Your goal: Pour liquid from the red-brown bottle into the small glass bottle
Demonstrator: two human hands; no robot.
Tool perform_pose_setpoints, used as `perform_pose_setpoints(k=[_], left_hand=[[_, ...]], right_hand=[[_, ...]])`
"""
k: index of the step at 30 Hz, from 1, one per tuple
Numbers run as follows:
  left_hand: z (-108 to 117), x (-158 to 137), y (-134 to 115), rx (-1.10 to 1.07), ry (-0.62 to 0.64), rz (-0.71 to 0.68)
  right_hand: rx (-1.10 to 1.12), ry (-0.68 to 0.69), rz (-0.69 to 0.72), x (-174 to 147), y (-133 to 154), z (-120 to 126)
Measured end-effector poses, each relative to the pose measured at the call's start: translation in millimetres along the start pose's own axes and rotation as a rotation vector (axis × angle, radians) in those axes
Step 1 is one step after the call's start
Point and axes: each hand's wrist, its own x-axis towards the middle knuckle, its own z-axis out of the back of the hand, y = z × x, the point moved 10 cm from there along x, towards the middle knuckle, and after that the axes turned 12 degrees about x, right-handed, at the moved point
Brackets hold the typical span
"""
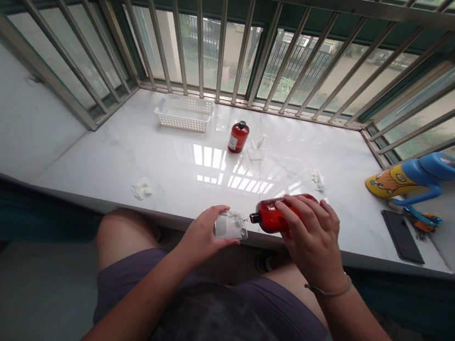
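My right hand [314,231] is wrapped round a red-brown see-through bottle [274,216], tipped on its side with its black uncapped neck pointing left. Clear liquid runs from the neck into a small clear plastic container [231,225]. That container is gripped between the thumb and fingers of my left hand [203,231], just off the front edge of the white counter [100,160]. Farther back stands a second red-brown bottle [238,137] with a black top and a white label. Beside it is a small clear item with a pump-like top [258,149], hard to make out.
A white perforated basket [183,114] sits at the back left. Crumpled white tissues [141,188] [317,180] lie left and right. At the right are a blue-and-yellow drinking bottle [409,176], a dark phone [402,236] and keys [426,220]. Metal window bars [246,51] rise behind the counter.
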Motion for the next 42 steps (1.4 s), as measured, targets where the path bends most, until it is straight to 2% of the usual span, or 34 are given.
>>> perform_pose_setpoints(k=[27,42], left_hand=[[-7.3,-0.9,3.8,-0.067,0.048,0.055],[-15.7,-1.6,13.8,-0.128,0.059,0.066]], right_hand=[[-0.010,0.008,0.007,2.7,2.8,3.1],[-0.012,-0.002,0.011,3.4,2.8,4.2]])
